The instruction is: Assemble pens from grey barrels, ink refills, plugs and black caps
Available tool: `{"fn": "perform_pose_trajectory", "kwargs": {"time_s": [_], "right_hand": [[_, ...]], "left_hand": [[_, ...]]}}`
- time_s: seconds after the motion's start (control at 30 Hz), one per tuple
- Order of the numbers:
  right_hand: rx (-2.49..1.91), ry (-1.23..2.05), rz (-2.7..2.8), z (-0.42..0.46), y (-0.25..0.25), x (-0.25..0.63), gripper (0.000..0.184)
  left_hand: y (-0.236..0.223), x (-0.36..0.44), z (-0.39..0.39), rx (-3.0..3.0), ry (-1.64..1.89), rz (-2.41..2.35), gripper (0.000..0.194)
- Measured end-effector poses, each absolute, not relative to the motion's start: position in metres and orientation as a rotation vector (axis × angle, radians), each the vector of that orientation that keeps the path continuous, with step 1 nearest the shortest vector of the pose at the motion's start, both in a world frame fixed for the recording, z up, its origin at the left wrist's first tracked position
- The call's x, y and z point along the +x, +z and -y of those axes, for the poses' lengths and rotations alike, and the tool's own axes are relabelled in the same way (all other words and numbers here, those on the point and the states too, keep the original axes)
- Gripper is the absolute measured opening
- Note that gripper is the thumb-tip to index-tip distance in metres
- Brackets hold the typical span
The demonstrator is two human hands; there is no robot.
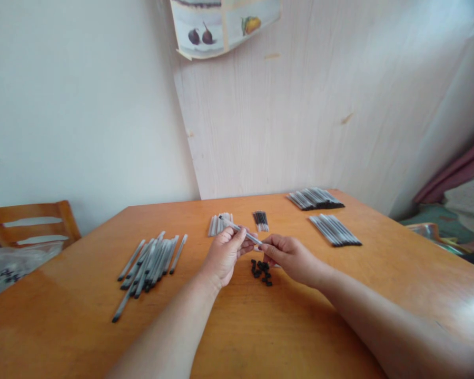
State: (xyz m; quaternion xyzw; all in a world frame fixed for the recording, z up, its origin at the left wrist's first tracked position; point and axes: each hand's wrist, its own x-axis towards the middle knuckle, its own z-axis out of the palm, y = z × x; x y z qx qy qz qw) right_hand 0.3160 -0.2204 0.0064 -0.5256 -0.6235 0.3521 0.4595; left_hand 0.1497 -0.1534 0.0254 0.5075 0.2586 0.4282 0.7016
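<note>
Risking most, perhaps, left of the black pieces (260, 266): a slide or roll of the loosely crossed pens (146, 266), from a brush of the left forearm (179, 326). Could lose, just behind and above the black pieces, the slim tube (253, 238) from between both hands, through a slackened pinch on so narrow and seemingly smooth a body. Could bend or skew it too, by pressing off its line. Could scatter the black pieces themselves across the table (237, 337), by a low sweep of the right hand (286, 255). Less likely, could disturb the tidy row of pens (335, 230), well right of the black pieces and behind, through a careless reach.

Grasping the tube along its length with the left hand (225, 250); pinching its right end between thumb and fingers with the right hand.

Looks straight, pale and translucent, slanting down from left to right: dark at the left tip, partly covered by fingers midway, hidden at the right end by fingertips. Cannot tell the contents at this size.
</note>
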Motion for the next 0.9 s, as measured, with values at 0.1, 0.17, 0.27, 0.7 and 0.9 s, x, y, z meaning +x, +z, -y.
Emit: {"fn": "perform_pose_trajectory", "kwargs": {"time_s": [0.1, 0.17, 0.27, 0.7, 0.9], "right_hand": [[-1.356, 0.675, 1.631, 0.223, 0.01, 0.314, 0.03], [-1.377, 0.585, 1.663, 0.225, 0.013, 0.313, 0.027], [-1.382, 0.474, 1.695, 0.226, 0.016, 0.311, 0.025], [-1.445, 0.16, 1.8, 0.225, 0.014, 0.309, 0.022], [-1.49, 0.045, 1.845, 0.225, 0.015, 0.308, 0.021]], "left_hand": [[0.026, 0.152, 0.155, 1.13, 0.99, -0.604, 0.022], [0.026, 0.153, 0.156, 1.122, 1.015, -0.621, 0.024], [0.027, 0.156, 0.157, 1.102, 1.062, -0.639, 0.026], [0.026, 0.16, 0.158, 1.058, 1.149, -0.695, 0.029], [0.027, 0.162, 0.158, 1.05, 1.173, -0.733, 0.029]]}}
